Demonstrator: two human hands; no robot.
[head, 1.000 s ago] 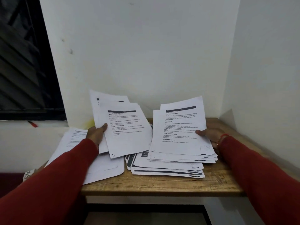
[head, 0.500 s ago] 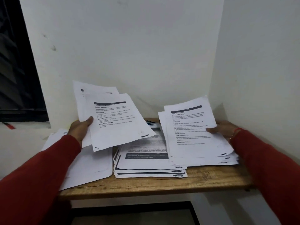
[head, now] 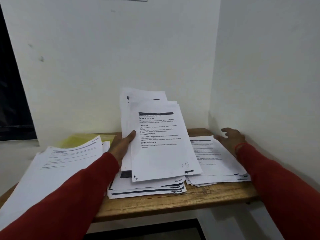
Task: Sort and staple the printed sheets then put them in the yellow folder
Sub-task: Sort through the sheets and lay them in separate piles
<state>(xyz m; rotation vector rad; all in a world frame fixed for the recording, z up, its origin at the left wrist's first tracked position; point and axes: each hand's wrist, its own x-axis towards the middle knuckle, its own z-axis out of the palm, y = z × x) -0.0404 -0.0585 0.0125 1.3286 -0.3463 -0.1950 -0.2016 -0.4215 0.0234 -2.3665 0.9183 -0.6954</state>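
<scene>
My left hand (head: 123, 145) grips a small bundle of printed sheets (head: 161, 144) by its left edge, thumb on top, holding it tilted up over the middle stack of sheets (head: 147, 189). My right hand (head: 231, 135) hovers with relaxed, spread fingers above the far edge of the right stack of sheets (head: 218, 163), holding nothing. A third stack of sheets (head: 57, 167) lies at the left, partly under my left sleeve. The yellow folder (head: 83, 140) lies behind that stack, mostly covered. No stapler is visible.
The stacks lie on a small wooden table (head: 199, 200) set in a corner, with white walls close behind and to the right. A dark window (head: 12, 94) is at the far left. The table's front edge is near my arms.
My right hand has set its bundle down on the right side of the table and let go. My left hand has carried its bundle rightward over the middle stack.
</scene>
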